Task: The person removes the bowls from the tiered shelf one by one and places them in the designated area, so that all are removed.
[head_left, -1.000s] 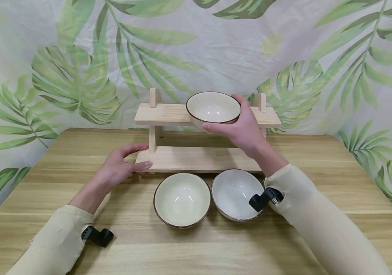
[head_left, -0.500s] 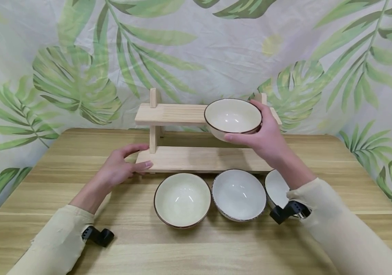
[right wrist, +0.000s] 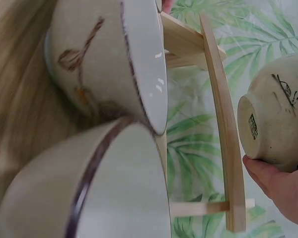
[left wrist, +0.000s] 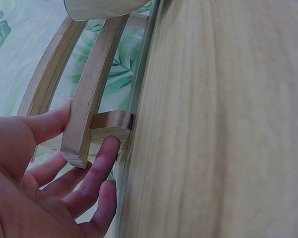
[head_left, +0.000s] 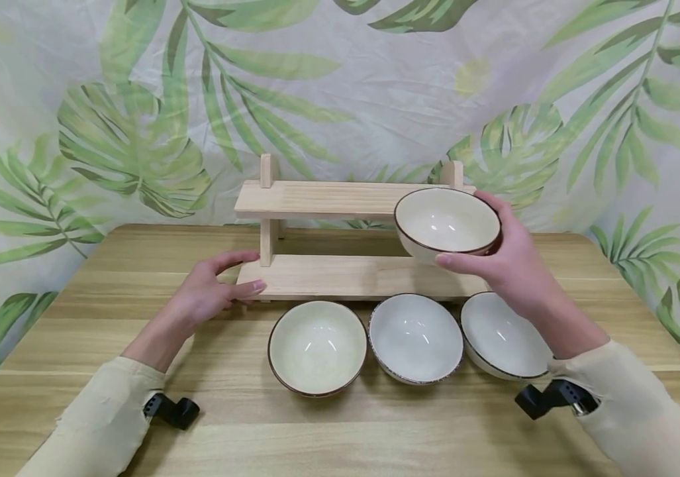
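My right hand [head_left: 521, 268] grips a cream bowl [head_left: 447, 222] with a dark brown rim, thumb at the near side and fingers round the right. It is held in the air before the right end of a two-tier wooden shelf [head_left: 345, 275]. In the right wrist view the held bowl's foot [right wrist: 251, 126] shows a dark stamp, and dark drawn marks are on its side. My left hand [head_left: 202, 291] holds the left end of the lower board; in the left wrist view the thumb is on one face of the board [left wrist: 89, 94] and fingers lie behind it.
In front of the shelf, a row of bowls stands on the wood-grain table [head_left: 292, 437]: a cream bowl [head_left: 318, 348], a whitish speckle-rimmed bowl [head_left: 415, 338] and a white brown-rimmed bowl [head_left: 503, 334], partly behind my right forearm. A leaf-print cloth [head_left: 375, 86] hangs behind.
My right hand has carried the cream bowl rightward and down, from over the upper board to in front of its right end. The rightmost bowl has come into sight. My left hand stays put.
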A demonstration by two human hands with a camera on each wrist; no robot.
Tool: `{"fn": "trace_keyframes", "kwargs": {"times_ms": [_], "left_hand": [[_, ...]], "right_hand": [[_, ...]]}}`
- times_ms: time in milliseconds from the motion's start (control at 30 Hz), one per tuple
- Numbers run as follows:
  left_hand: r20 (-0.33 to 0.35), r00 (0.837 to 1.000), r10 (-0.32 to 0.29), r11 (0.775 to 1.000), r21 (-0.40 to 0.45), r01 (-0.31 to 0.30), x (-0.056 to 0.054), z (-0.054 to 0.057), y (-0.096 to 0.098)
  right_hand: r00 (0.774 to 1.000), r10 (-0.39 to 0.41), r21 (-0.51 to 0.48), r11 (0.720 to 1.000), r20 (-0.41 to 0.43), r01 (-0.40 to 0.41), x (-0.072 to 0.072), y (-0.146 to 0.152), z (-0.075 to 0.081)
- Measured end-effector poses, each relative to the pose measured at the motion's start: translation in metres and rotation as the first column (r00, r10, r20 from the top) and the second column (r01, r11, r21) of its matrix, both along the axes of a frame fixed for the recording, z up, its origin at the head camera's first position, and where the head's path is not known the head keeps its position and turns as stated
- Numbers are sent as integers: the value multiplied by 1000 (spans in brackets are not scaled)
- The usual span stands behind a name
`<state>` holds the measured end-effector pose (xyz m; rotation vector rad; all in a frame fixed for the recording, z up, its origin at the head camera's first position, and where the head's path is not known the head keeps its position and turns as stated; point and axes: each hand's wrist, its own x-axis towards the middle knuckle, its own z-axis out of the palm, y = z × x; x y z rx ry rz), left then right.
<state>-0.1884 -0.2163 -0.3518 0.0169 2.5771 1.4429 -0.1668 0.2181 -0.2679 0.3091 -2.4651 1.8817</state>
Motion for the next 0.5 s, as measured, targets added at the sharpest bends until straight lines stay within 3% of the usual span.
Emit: {"fn": "trace_keyframes", "kwargs": {"times_ms": [500], "left_hand": [[0, 1000, 0, 1000, -9, 0, 0, 1, -1]], "right_hand": [[997, -52, -112, 993, -61, 45, 19, 63, -23]]}}
